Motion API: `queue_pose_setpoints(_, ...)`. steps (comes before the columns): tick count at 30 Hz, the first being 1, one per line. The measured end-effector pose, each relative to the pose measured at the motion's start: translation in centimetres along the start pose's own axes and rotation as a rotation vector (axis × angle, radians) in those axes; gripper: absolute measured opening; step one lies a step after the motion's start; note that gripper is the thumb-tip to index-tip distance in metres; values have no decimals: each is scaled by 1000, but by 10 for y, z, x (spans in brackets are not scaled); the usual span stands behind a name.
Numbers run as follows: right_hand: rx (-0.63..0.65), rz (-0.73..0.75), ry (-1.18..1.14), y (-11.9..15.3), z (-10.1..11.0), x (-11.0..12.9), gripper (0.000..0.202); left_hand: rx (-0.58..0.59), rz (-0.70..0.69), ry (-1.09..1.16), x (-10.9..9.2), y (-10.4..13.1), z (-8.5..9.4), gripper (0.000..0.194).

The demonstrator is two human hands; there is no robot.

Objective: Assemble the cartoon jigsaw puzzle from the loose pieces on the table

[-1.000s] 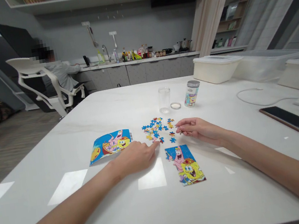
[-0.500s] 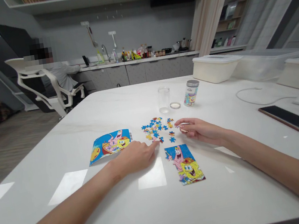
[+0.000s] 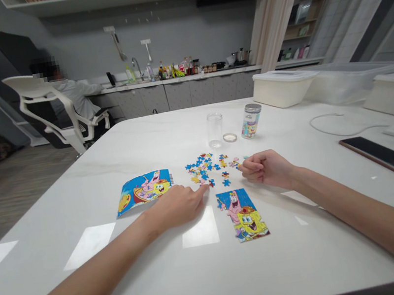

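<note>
My left hand [image 3: 183, 203] rests on the white table, index finger stretched to the near edge of the loose puzzle pieces [image 3: 203, 165], other fingers bent. Its fingertip is by a red and blue piece [image 3: 211, 183]; whether they touch is unclear. To the right of the pile, my right hand [image 3: 266, 169] is closed, with its fingers curled in; what they hold, if anything, is hidden. A few pieces [image 3: 235, 162] lie at its fingertips. Nearer to me lies a joined puzzle section [image 3: 244, 216] with a pink starfish and a yellow sponge character. A curled picture sheet [image 3: 144, 190] lies beyond my left wrist.
Behind the pieces stand a clear jar [image 3: 216, 130], its lid ring [image 3: 230, 138] and a printed canister [image 3: 251, 121]. A phone [image 3: 389, 159], a white cable [image 3: 344, 133] and storage boxes [image 3: 285, 88] are on the right. A person sits in a white chair [image 3: 64, 113] at back left.
My right hand has drawn slightly to the right and its fingers have curled in. Pieces beside its fingertips now show more. My left hand stays in place.
</note>
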State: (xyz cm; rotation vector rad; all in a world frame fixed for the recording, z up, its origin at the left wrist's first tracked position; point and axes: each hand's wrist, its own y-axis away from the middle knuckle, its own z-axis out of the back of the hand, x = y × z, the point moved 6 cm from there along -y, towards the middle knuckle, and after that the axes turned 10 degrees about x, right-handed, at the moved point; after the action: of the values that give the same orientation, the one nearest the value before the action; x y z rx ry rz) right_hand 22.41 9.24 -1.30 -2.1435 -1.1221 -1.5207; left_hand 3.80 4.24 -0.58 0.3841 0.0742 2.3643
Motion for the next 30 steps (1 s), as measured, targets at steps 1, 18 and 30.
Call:
queue_pose_setpoints(1, 1, -5, -11, 0, 0, 0, 23, 2, 1, -1, 0, 0, 0, 42)
queue_pose_setpoints(18, -119, 53, -44, 2, 2, 0, 23, 36, 7, -37, 0, -1, 0, 42)
queue_pose_setpoints(30, -162, 41, 106, 0, 4, 0, 26, 41, -3, -10, -1, -1, -1, 44)
